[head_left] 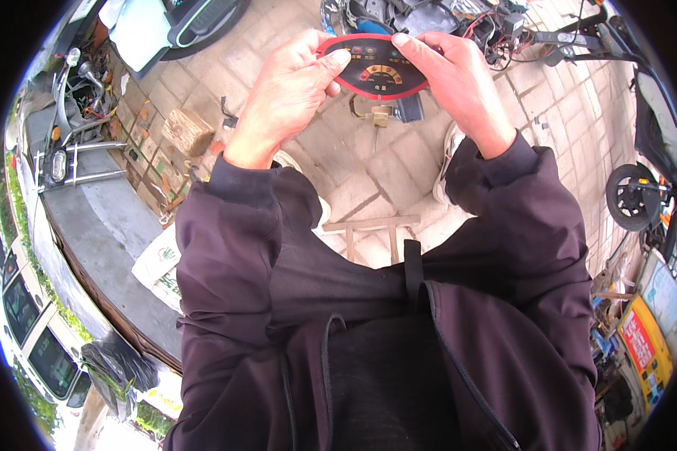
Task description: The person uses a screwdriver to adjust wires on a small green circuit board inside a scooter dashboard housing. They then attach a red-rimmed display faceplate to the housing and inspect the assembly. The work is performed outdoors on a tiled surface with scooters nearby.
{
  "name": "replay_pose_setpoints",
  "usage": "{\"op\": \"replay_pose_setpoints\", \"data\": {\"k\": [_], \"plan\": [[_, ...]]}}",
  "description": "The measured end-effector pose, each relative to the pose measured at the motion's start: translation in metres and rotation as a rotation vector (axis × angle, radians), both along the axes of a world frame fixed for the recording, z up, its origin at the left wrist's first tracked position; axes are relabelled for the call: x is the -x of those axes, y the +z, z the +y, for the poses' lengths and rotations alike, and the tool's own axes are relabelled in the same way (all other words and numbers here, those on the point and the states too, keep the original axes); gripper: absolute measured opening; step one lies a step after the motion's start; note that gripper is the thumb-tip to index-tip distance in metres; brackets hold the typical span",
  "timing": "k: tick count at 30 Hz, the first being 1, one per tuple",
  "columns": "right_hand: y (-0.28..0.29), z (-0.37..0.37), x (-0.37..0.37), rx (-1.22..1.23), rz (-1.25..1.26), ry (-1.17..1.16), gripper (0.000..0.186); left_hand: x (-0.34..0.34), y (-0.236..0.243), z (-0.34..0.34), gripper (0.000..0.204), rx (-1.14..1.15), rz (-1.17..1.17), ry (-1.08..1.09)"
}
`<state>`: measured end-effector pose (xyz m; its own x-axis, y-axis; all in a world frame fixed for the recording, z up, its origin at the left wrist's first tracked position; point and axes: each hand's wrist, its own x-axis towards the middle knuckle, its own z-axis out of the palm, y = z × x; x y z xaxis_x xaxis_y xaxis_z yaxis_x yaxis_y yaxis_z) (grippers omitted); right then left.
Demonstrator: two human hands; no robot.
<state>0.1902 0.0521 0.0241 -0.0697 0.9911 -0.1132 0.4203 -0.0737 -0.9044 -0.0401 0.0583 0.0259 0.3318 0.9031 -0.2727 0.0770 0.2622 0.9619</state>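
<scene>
Between both hands I hold up an oval instrument panel with a red rim and a black face, which carries small indicator windows and a curved yellow and red gauge. My left hand grips its left end, thumb lying on the face and fingers curled behind. At the right end my right hand pinches the rim, its thumb on the top edge; its other fingers are mostly hidden. Just beyond the panel's lower edge, a small connector with wires shows above the paving; whether it is joined to the panel I cannot tell.
Paving bricks cover the ground between my shoes. A wooden block lies at the left, near metal vehicle parts. Tangled wiring sits at the far right. A wheel stands at the right edge, above a yellow box.
</scene>
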Motion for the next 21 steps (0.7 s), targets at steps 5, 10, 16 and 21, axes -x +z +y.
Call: {"op": "replay_pose_setpoints", "data": {"k": [5,10,16,21], "plan": [[0.01,-0.003,0.001,0.229,0.603,-0.188,0.031,0.005,0.005,0.01,0.026,0.025,-0.108,0.182],[0.016,-0.006,0.008,0.195,0.621,-0.161,0.016,0.008,0.008,0.01,0.03,-0.017,-0.106,0.266],[0.012,-0.009,0.008,0.193,0.686,-0.212,0.014,0.01,0.016,0.006,0.024,0.059,-0.207,0.252],[0.005,-0.012,0.012,0.07,0.529,-0.212,0.025,0.003,0.01,0.001,0.023,0.065,-0.172,0.18]]}}
